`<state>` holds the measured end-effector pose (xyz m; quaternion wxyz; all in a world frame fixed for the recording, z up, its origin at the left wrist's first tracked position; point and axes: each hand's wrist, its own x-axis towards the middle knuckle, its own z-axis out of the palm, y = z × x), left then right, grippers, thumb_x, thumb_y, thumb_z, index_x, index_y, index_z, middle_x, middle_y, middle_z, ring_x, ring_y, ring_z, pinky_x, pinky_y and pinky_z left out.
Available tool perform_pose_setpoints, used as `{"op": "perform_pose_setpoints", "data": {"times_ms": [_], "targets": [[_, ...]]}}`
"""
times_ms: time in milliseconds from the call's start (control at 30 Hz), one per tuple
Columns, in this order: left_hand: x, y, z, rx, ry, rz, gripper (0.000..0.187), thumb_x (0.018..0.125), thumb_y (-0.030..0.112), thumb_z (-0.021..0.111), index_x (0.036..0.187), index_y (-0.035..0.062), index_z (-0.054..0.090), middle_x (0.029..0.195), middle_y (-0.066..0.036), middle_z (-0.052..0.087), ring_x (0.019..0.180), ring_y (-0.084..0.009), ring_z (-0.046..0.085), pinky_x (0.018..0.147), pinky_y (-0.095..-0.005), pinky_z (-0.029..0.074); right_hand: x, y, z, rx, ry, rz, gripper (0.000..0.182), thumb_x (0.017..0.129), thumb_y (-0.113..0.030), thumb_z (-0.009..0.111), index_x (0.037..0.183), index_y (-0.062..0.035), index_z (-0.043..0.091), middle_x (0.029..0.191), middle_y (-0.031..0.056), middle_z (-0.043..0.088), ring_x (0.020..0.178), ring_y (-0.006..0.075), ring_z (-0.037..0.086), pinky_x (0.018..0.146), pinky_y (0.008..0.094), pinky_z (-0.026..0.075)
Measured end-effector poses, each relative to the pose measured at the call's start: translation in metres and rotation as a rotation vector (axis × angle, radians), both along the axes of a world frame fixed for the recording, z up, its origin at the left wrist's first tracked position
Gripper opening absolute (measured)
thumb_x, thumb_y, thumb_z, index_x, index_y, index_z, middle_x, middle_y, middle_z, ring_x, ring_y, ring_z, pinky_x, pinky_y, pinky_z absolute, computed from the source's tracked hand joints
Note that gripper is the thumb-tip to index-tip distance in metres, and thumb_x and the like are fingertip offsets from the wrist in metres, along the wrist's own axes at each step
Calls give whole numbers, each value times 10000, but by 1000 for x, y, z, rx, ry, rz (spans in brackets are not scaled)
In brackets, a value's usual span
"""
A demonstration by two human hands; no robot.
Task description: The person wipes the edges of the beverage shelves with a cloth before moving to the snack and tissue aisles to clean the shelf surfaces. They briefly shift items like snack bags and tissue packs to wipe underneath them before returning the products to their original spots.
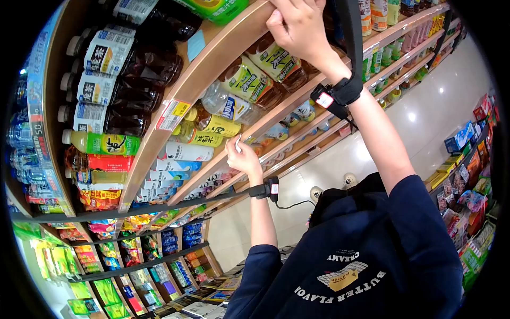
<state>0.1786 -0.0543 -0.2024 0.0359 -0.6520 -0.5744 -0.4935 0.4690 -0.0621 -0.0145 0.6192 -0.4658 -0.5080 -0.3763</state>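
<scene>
My left hand (243, 157) is closed in a pinch on a small white object, too little of which shows to name. It is close to a shelf edge, just right of yellow-labelled drink bottles (206, 137). Higher up, my right hand (300, 29) has its fingers curled at the wooden shelf edge (234, 40), near a black upright (348, 37). The frame's top cuts off part of it, and what it grips, if anything, is hidden. Behind that edge, large green-labelled tea bottles (247, 82) stand on the lower shelf. Both wrists wear black straps with small devices.
Dark tea bottles with white labels (103, 53) fill the upper-left shelf. A red-and-white price tag (173, 115) is fixed to the shelf edge. Snack packets (130, 244) line shelves at lower left. Another packed display (467, 175) stands right, across the shiny floor (425, 111).
</scene>
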Motion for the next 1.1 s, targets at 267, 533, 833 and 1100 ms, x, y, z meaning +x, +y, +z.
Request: {"op": "perform_pose_setpoints", "data": {"times_ms": [267,533,833,1100], "targets": [[-14,2,0,-35,1,-147,210,756,-32,574,914,66,672,872,-146,639,800,-348,625,679,-420,498,-6,-1,0,-32,-14,-77,236,728,-89,478,943,-60,573,962,108,566,1021,292,494,959,409,296],[-34,6,13,-19,105,-349,218,746,-38,585,928,55,660,886,-125,650,816,-355,605,714,-442,495,-17,-3,2,-102,-1,-211,248,749,-75,452,972,-57,560,1005,135,567,1070,313,487,985,422,292],[-107,19,15,-49,106,-417,210,767,-18,585,946,59,663,896,-141,659,818,-355,622,712,-432,496,-14,8,-6,-36,3,-341,219,803,-60,454,969,-35,595,1042,142,593,1088,311,509,992,405,341],[-229,29,16,-18,93,-298,182,773,-40,557,901,34,662,883,-132,666,824,-339,622,736,-408,502,-20,-3,-6,-138,77,-413,224,806,-30,448,961,-21,610,1008,154,614,1017,320,552,937,388,394]]}}
